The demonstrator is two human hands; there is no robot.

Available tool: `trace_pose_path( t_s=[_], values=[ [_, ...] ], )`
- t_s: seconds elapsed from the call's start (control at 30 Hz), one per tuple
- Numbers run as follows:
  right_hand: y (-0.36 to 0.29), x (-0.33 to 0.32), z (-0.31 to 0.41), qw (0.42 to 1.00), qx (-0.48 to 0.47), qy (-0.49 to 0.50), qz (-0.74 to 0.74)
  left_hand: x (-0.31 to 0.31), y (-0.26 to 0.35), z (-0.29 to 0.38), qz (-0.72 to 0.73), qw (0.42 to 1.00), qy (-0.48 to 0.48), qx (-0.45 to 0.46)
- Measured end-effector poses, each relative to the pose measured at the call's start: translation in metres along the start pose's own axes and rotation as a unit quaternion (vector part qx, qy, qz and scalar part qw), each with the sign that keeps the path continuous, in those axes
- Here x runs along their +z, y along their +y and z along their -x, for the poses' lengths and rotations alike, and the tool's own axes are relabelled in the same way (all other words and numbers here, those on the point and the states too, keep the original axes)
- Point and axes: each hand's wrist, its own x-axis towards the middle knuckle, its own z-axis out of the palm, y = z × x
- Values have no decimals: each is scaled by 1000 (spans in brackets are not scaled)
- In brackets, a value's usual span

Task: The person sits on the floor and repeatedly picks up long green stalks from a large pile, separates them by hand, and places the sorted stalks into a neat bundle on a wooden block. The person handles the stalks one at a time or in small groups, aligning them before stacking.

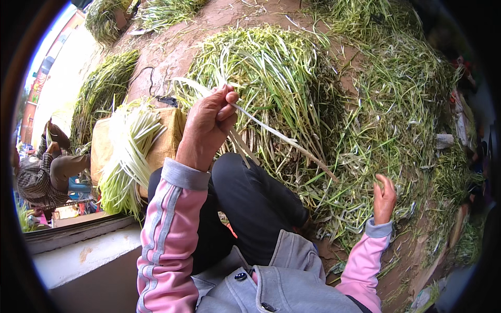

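My left hand (211, 121) is raised over my knees and pinches several pale leek-like stalks. One long white stalk (274, 131) runs from the fingers down to the right, its far end brown and dry. Pale leaves stick out past the fingertips on the other side. Beyond my knees lies a large heap of green stalks (270, 78), with brownish lower ends towards me. My right hand (384, 199) is off to the right, low above loose green trimmings (348, 211). Its fingers are partly spread and I see nothing in them.
At my left, a bundle of cleaned pale stalks (135, 137) lies across a tan wrapped block (168, 125). More green heaps (105, 86) lie on the reddish ground (172, 58). A white ledge (94, 242) is at lower left. Another person (43, 176) sits at far left.
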Motion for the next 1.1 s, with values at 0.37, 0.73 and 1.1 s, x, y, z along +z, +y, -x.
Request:
trace_pose_path(
  t_s=[0.37,0.73,1.1],
  values=[
    [-189,60,-58,942,-205,-188,-185,2,-9,-2,-62,998,10,-11],
    [-188,83,-45,875,7,-257,-411,24,-39,20,-147,980,-62,-117],
    [-144,89,-33,704,88,-223,-668,16,-35,13,-63,993,-82,-63]
  ],
)
